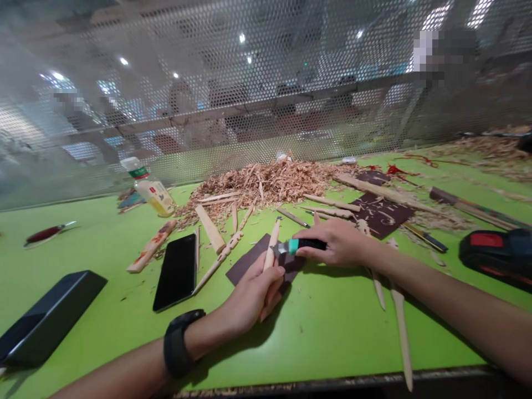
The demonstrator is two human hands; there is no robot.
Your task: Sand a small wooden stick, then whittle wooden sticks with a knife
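Note:
My left hand (pixel 254 293) is closed around a slim carved wooden stick (pixel 272 244), which points away from me over a dark sheet of sandpaper (pixel 249 263). My right hand (pixel 338 242) grips a carving knife with a black and teal handle (pixel 301 245); its short blade meets the stick's side. A black watch sits on my left wrist (pixel 178 342). Both hands rest low over the green table (pixel 324 327).
A heap of wood shavings (pixel 266 183) lies behind the hands. Around it lie several carved sticks, a black phone (pixel 177 270), a dark box (pixel 45 316), a small bottle (pixel 150 187), a red-handled tool (pixel 45 233), more sandpaper (pixel 380 213) and a black-red device (pixel 496 255). A perforated metal screen closes the back.

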